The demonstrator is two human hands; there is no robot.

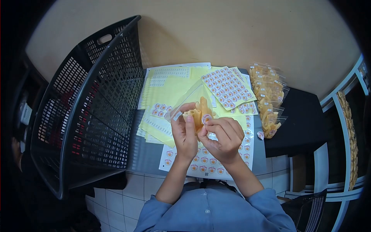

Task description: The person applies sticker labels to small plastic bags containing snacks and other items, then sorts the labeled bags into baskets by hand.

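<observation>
My left hand (184,136) is wrapped round a clear plastic bag of yellow tube-shaped snacks (203,106), held up over the table. The bag's open-looking, see-through end points up and away from me. A small white label (177,115) with printed digits shows on its left side. My right hand (225,138) pinches at a round sticker (206,118) with a pink and orange print, which lies against the front of the bag. Under both hands is a white sheet of round stickers (212,161).
Sheets of round stickers (228,88) and yellow backing sheets (166,92) cover the grey table (135,156). A tilted dark plastic basket (104,100) stands at left. Filled snack bags (268,100) line up at right beside a black cloth (303,116). A loose sticker (260,135) sits near them.
</observation>
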